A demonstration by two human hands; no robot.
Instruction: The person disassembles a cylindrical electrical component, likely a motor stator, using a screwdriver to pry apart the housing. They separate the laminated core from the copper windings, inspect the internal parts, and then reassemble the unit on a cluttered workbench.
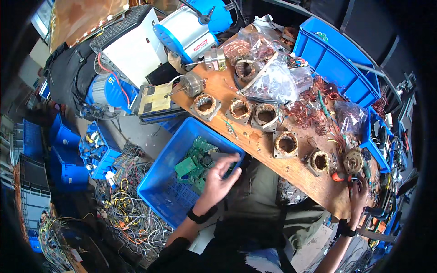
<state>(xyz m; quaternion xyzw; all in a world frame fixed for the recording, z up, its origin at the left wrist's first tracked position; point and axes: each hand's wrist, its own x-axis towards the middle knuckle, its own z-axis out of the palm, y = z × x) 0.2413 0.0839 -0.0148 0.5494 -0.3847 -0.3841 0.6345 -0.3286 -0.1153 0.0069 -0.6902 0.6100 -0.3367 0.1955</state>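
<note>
My left hand [217, 181] is open, thumb and fingers apart, above a blue plastic crate [152, 170]. Inside the crate lie green circuit boards [185, 166]. At the right end of the wooden bench, my right hand [358, 196] has its fingers closed at the end of a red-and-black handled tool [337, 176]; its far part is hidden. Just beyond that tool sits a round metal motor part [353, 160]. Motor stators with copper windings stand along the bench's near edge, among them one stator [318, 162] left of the motor part and another [286, 144] further left.
Copper wire scrap [307, 111] and clear plastic bags [280, 82] cover the bench's far side. Behind them stands a large blue bin [337, 61]. A heap of tangled cables [129, 214] lies on the floor left of the crate. A smaller blue bin [105, 161] stands beyond it.
</note>
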